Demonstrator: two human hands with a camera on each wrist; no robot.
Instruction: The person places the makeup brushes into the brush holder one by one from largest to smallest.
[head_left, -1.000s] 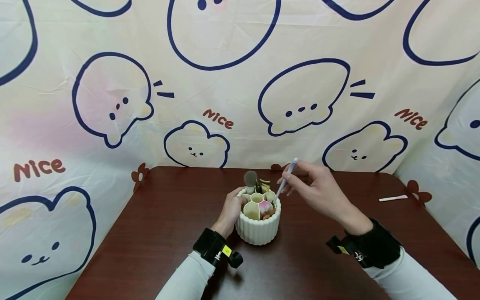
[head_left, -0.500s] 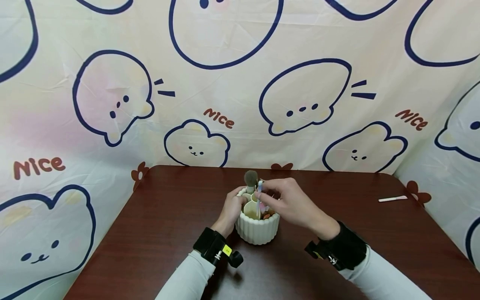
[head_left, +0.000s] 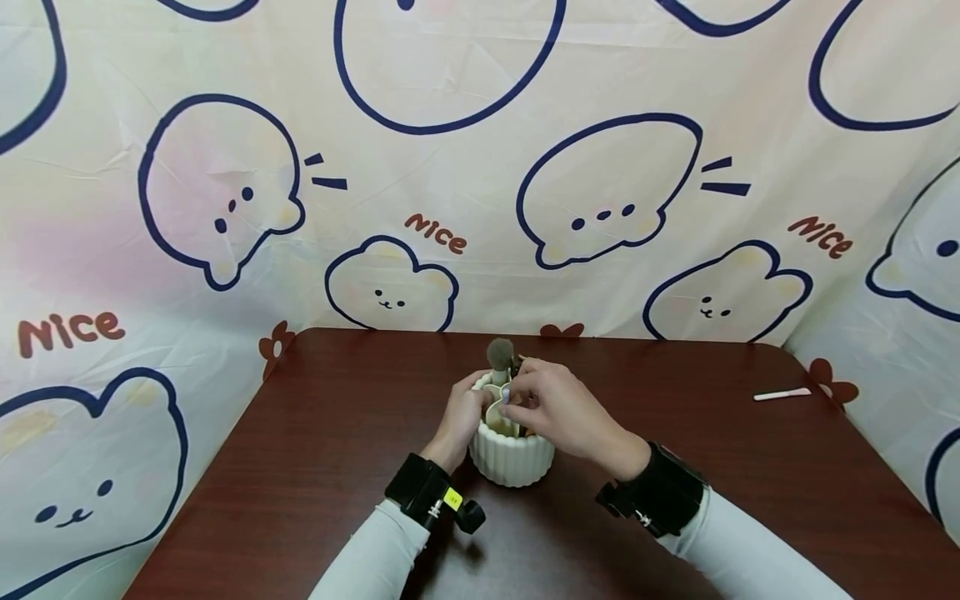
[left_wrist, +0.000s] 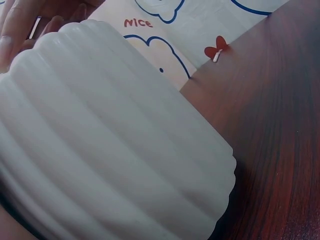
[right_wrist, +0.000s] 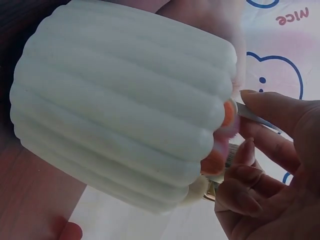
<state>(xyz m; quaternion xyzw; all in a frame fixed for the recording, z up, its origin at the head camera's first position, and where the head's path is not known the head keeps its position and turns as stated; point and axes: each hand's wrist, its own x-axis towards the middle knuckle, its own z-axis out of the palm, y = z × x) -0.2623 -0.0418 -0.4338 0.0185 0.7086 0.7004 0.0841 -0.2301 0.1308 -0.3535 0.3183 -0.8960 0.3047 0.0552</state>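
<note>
A white ribbed holder (head_left: 512, 462) with inner compartments stands on the table. My left hand (head_left: 459, 421) grips its left side, thumb over the rim. My right hand (head_left: 558, 408) is above the holder's opening and pinches a thin pale lilac stick (right_wrist: 257, 117) between thumb and forefinger. Only the top (head_left: 506, 397) of this stick shows in the head view; its lower end points down into the holder and is hidden. A fluffy round makeup brush (head_left: 500, 354) stands upright at the back of the holder. Orange and pink items (right_wrist: 229, 114) peek over the rim in the right wrist view.
A slim white stick (head_left: 782, 394) lies near the right edge of the dark brown table (head_left: 315, 467). Behind the table hangs a cartoon-printed cloth (head_left: 495, 192).
My right hand has moved left from beside the rim to over the compartments, then lower, carrying the lilac stick, which now stands deeper in the holder. The left hand keeps its grip.
</note>
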